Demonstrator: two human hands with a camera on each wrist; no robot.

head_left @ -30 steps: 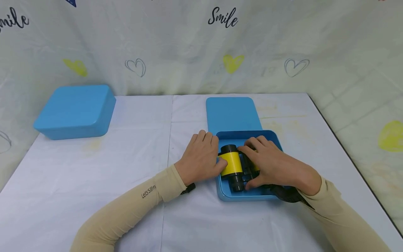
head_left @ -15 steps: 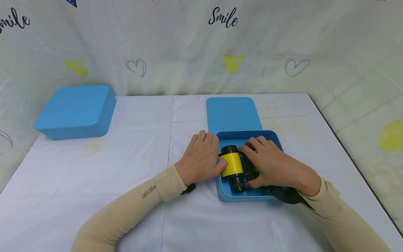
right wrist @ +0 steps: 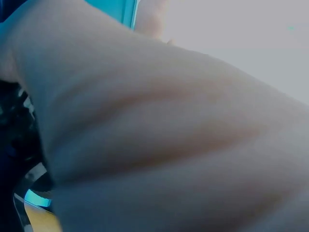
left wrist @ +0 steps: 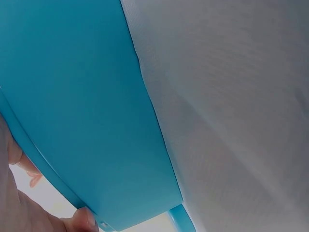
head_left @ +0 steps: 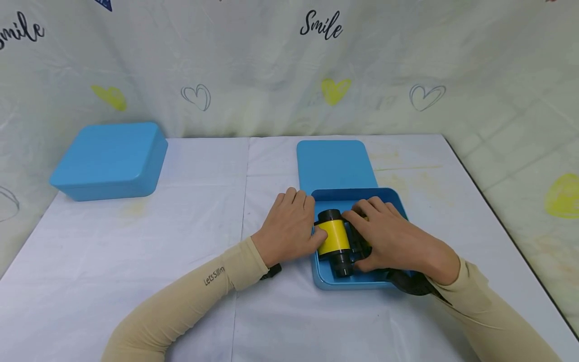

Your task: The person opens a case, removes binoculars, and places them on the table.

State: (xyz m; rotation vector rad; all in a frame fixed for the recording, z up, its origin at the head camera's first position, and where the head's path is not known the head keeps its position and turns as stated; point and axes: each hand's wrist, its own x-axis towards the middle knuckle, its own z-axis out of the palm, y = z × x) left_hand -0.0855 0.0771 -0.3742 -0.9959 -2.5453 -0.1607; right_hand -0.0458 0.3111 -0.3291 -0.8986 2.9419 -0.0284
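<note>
Black-and-yellow binoculars [head_left: 334, 236] lie inside the open blue box [head_left: 357, 285], barrels pointing front to back. My right hand [head_left: 389, 234] grips their right barrel, which it mostly hides. From under that hand a dark strap [head_left: 410, 281] hangs over the box's front right corner. My left hand [head_left: 289, 226] holds the box's left rim, its thumb hooked over toward the yellow barrel. In the left wrist view, that thumb [left wrist: 79, 220] shows at the rim, beside the broad blue wall. The palm [right wrist: 154, 121] fills most of the right wrist view, with some yellow barrel [right wrist: 43, 221] at the lower left.
Directly behind the box, its flat blue lid [head_left: 335, 163] extends over the white-covered table [head_left: 194, 221]. A second blue box [head_left: 108, 158], closed, stands at the back left. A printed cloth [head_left: 253, 65] hangs behind the table. A small dark object [head_left: 272, 270] sits beneath my left wrist.
The binoculars and my right hand have shifted very slightly toward the front of the box. My left hand keeps its hold on the rim.
</note>
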